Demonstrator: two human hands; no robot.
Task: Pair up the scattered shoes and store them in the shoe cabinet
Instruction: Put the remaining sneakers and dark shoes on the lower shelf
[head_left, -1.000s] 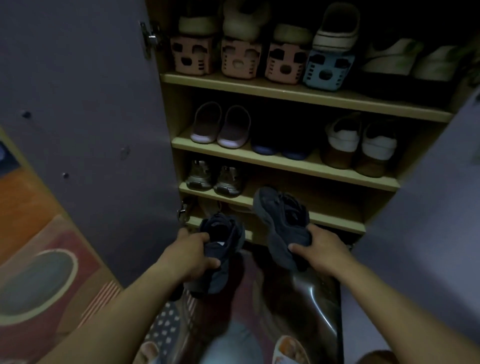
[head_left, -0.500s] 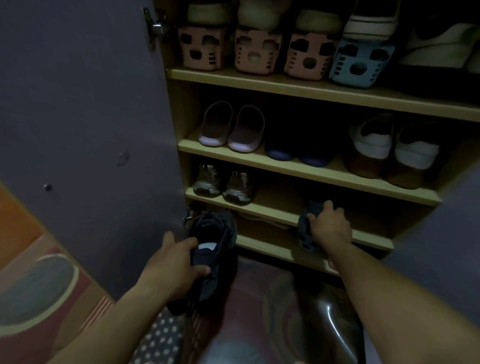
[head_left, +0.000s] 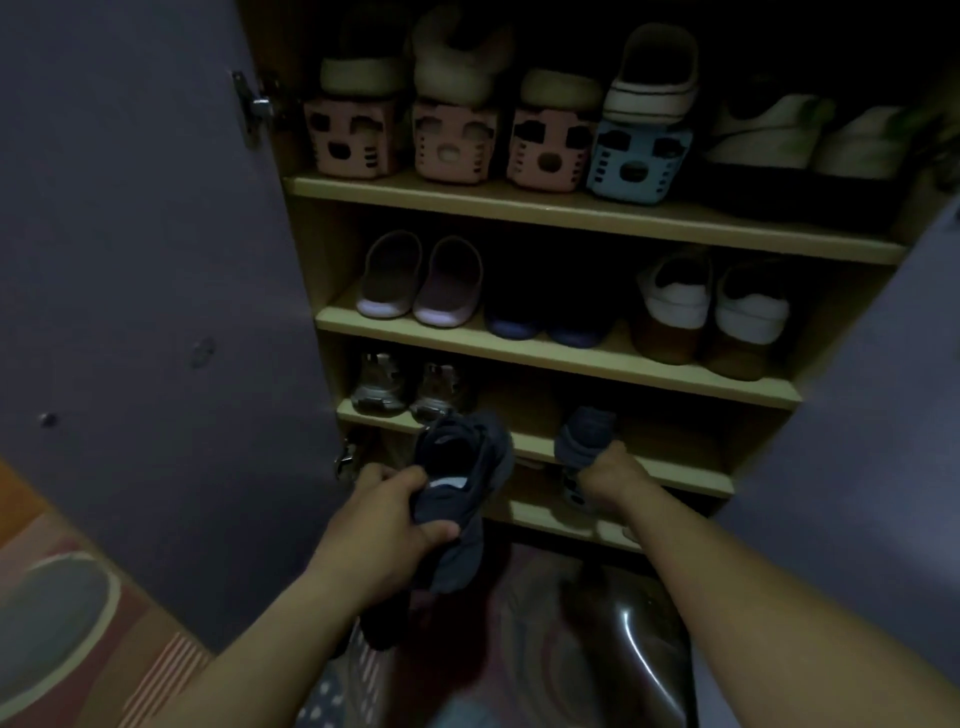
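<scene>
We see the shoe cabinet (head_left: 545, 208) standing open in dim light, its purple door (head_left: 156, 286) swung to the left. Our left hand (head_left: 384, 519) holds one dark blue sneaker (head_left: 462, 499) in front of the lower shelves, fingers curled round its collar, toe pointing up toward the cabinet. Our right hand (head_left: 608, 478) grips the second dark blue sneaker (head_left: 584, 436), fingers wrapped over its heel, with the toe already in on the third shelf (head_left: 675, 475), well right of a grey pair of trainers (head_left: 405, 387). Above, on the second shelf, sit pale slippers (head_left: 421, 283), a dark pair (head_left: 545, 312) and brown shoes with white collars (head_left: 711, 312). The top shelf carries three pink shoe stackers (head_left: 452, 143) and a blue one (head_left: 636, 161), each with footwear on top, and white sneakers (head_left: 800, 135) to the right. No brand mark or writing can be read anywhere; the light is too low. A patterned rug (head_left: 78, 623) lies on the floor.
</scene>
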